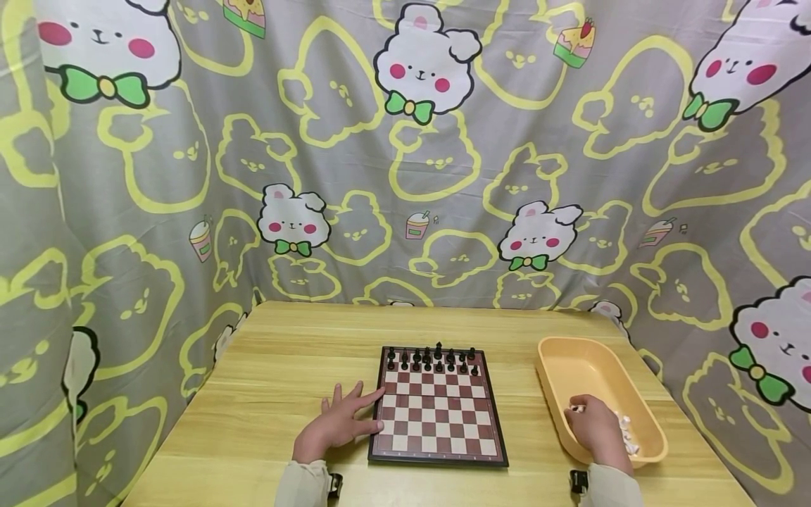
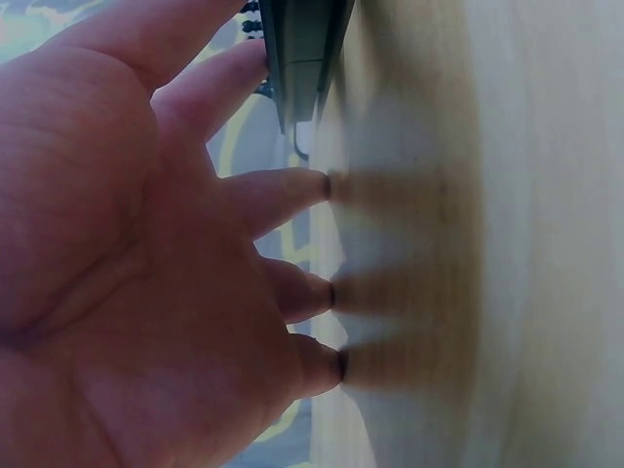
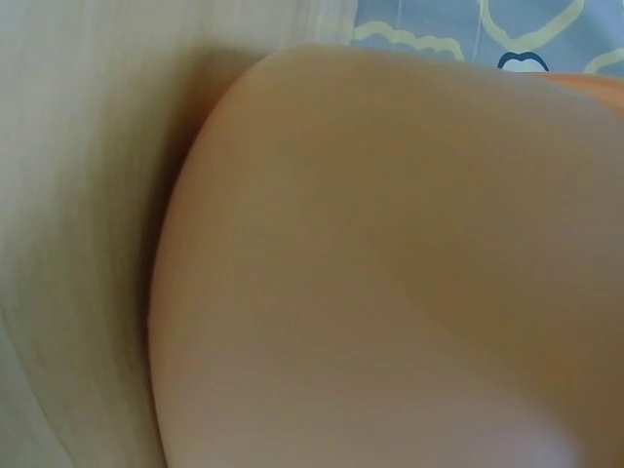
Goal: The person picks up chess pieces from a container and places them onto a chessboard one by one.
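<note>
At the left edge of the board [image 1: 436, 412], head view, the left hand [image 1: 338, 422] lies fingers spread, thumb and index touching the rim; black pieces [image 1: 427, 366] stand in two far rows. The right hand [image 1: 595, 424] reaches into the tray [image 1: 573, 362], beside white pieces [image 1: 631, 446]; whether it grips one cannot be told. Left wrist view: three fingertips [image 2: 317, 185] meet the table [image 2: 556, 195]. Right wrist view: the tray's outer wall dominates.

The chessboard [image 1: 435, 424], chequered reddish-brown and cream with a dark rim, lies flat and unfolded. Black chess pieces [image 1: 439, 367] stand in two rows along the chessboard's far end. Right of the chessboard, white chess pieces [image 1: 631, 446] lie loose in an orange tub [image 1: 573, 370].
</note>
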`<state>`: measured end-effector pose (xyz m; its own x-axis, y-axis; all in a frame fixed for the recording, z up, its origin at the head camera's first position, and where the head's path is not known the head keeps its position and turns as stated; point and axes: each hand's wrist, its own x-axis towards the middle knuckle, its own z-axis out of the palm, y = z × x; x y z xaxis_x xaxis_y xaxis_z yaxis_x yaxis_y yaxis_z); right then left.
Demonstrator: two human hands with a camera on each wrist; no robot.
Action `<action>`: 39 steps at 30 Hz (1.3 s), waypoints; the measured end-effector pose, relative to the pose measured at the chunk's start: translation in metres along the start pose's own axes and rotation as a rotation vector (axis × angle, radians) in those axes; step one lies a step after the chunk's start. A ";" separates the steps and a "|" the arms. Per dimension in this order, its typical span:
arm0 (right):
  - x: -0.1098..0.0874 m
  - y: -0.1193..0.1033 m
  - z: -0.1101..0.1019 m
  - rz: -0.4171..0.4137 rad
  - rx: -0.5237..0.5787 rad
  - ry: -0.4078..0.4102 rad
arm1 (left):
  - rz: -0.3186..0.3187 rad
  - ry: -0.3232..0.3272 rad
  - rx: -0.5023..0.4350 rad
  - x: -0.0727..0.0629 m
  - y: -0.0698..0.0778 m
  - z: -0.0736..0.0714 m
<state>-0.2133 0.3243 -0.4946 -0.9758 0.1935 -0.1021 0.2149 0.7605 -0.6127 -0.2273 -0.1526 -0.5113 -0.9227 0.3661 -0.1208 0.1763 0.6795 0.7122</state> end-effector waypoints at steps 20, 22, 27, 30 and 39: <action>0.001 0.002 0.001 0.002 0.052 0.051 | 0.005 -0.012 -0.005 0.000 0.000 0.000; 0.001 0.003 0.001 0.005 0.058 0.055 | 0.003 -0.013 -0.004 0.000 0.000 0.000; 0.002 0.002 0.001 0.000 0.068 0.079 | 0.000 -0.014 -0.007 0.000 0.000 -0.001; 0.002 0.002 0.000 -0.009 0.070 0.105 | 0.002 -0.011 -0.012 0.000 0.000 0.000; 0.001 -0.002 -0.001 0.000 0.081 0.162 | 0.006 -0.009 -0.016 0.000 0.001 0.000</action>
<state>-0.2145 0.3237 -0.4928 -0.9552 0.2953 0.0215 0.2041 0.7092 -0.6749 -0.2273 -0.1524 -0.5107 -0.9186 0.3757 -0.1230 0.1759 0.6671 0.7240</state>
